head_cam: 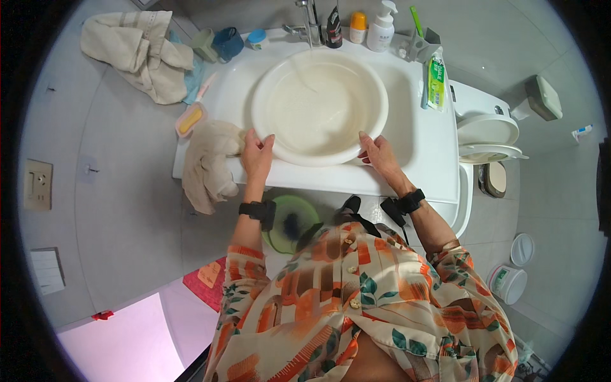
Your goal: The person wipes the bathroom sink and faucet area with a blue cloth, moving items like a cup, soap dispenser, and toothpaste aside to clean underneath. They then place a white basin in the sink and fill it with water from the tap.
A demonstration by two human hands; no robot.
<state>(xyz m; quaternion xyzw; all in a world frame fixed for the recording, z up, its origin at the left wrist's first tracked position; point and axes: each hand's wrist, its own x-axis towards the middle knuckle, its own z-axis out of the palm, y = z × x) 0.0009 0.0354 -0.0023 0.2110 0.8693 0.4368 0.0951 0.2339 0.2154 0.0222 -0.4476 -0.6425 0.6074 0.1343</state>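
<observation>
A white plastic basin [321,159] sits in the white washbasin [402,102]. A thin stream of water runs into it from the chrome faucet [312,26], and water [305,102] covers its bottom; the depth is hard to tell. My left hand [258,155] holds the front-left rim, thumb on top and fingers partly hidden. At the front-right rim, my right hand [378,153] has its thumb over the edge, fingers below. A beige cloth [210,164] drapes over the counter's front edge, close beside my left hand.
Along the back stand a pump bottle [381,31], an orange-capped bottle [357,29], a black tube [334,29] and a blue cup [228,45]. A soap dish [191,120] lies left; a toothpaste tube [436,81] lies right. A green bucket [298,207] is below; a toilet [487,131] stands right.
</observation>
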